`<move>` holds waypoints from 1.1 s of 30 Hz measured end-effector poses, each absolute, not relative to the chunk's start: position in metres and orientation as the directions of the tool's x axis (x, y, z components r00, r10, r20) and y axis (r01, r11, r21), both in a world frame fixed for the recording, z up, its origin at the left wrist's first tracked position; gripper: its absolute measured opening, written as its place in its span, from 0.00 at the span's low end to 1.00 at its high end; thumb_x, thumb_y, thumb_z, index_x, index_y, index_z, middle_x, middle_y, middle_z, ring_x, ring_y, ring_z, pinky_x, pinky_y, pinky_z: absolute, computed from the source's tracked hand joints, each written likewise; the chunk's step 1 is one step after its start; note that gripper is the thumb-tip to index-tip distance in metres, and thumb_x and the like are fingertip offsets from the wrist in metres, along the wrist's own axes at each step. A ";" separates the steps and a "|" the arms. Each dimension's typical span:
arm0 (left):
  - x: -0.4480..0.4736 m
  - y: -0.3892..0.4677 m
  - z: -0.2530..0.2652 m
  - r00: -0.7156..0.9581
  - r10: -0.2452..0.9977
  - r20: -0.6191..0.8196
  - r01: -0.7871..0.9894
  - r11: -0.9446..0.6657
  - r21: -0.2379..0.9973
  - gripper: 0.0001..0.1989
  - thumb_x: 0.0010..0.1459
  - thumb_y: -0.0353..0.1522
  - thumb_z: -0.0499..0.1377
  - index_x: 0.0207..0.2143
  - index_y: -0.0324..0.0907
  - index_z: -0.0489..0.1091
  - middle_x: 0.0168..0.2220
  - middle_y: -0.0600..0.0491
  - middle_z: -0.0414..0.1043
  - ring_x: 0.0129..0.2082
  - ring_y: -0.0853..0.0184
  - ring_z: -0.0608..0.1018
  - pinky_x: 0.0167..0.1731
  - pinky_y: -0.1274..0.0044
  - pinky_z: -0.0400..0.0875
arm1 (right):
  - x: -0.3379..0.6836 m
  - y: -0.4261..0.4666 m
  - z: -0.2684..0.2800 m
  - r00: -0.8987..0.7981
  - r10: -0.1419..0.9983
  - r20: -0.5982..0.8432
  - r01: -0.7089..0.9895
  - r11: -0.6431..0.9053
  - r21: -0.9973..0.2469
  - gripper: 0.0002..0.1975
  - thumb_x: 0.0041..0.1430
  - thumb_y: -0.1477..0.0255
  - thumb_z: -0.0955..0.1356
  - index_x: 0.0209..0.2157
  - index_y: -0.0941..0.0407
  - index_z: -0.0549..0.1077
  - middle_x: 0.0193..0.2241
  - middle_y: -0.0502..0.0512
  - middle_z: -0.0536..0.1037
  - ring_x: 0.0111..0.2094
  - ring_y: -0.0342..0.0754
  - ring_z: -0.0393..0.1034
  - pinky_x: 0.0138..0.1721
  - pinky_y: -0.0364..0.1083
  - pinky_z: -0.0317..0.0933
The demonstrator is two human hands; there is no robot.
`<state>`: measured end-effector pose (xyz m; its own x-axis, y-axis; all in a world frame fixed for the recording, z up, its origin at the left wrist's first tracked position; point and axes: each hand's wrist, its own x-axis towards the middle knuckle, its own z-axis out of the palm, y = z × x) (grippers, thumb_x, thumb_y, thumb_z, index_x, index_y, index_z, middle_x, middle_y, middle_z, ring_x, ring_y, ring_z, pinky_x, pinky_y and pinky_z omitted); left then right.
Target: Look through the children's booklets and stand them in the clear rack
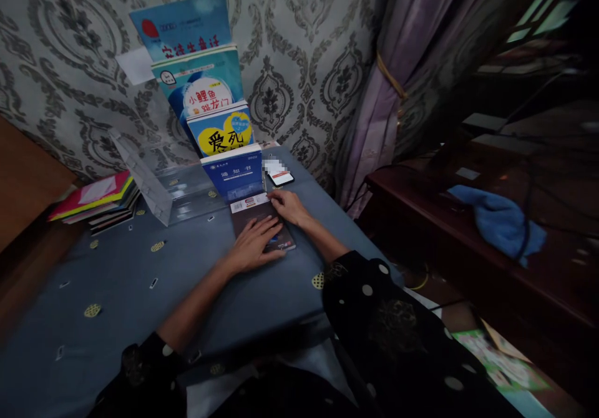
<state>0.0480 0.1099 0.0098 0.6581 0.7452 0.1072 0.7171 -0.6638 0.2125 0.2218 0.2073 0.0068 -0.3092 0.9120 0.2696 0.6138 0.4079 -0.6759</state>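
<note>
A dark-covered book (241,221) with a white barcode strip across its top lies flat on the cloth-covered table. My left hand (255,243) rests palm down on its cover, fingers stretched out. At the book's upper right corner is my right hand (287,208), its fingers bent and closed on the edge by the white strip. Just behind stands a blue booklet (234,171), leaning in a stepped clear rack. Above it rise a blue and yellow book (222,132), a teal book (206,90) and a blue book (187,28), each partly covered by the one in front.
A phone (279,173) with a lit screen lies right of the rack. Clear plastic panels (143,178) stand left of it, near a stack of books (100,196). Rightward are a purple curtain (374,106) and a dark red table (421,199) bearing a blue cloth (500,218).
</note>
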 end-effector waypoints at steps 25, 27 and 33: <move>0.021 0.178 -0.007 0.426 0.863 0.273 0.868 -0.474 0.145 0.24 0.69 0.39 0.49 0.61 0.35 0.63 0.65 0.38 0.63 0.66 0.55 0.65 0.65 0.61 0.59 | 0.221 0.228 -0.005 -0.141 0.978 0.151 0.282 0.186 -0.941 0.18 0.67 0.71 0.63 0.56 0.59 0.68 0.40 0.58 0.82 0.38 0.47 0.78 0.40 0.45 0.72; 0.025 0.184 -0.004 0.477 0.840 0.261 0.841 -0.522 0.144 0.24 0.69 0.38 0.48 0.62 0.36 0.63 0.65 0.41 0.63 0.67 0.57 0.64 0.65 0.62 0.58 | 0.221 0.228 -0.004 -0.142 0.980 0.142 0.266 0.176 -0.948 0.18 0.67 0.71 0.62 0.56 0.59 0.68 0.41 0.59 0.81 0.39 0.47 0.78 0.40 0.46 0.72; 0.038 0.197 0.004 0.554 0.813 0.180 0.805 -0.578 0.134 0.25 0.69 0.36 0.46 0.65 0.36 0.60 0.67 0.41 0.59 0.68 0.58 0.61 0.65 0.60 0.55 | 0.221 0.226 -0.001 -0.142 0.978 0.151 0.294 0.188 -0.937 0.18 0.68 0.69 0.61 0.56 0.59 0.69 0.42 0.59 0.81 0.39 0.47 0.78 0.44 0.48 0.71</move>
<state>0.0376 0.1970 0.0035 0.5539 0.8128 0.1804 0.8048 -0.5782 0.1343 0.2208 0.2263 -0.0012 -0.1419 0.9782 0.1515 0.2938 0.1878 -0.9372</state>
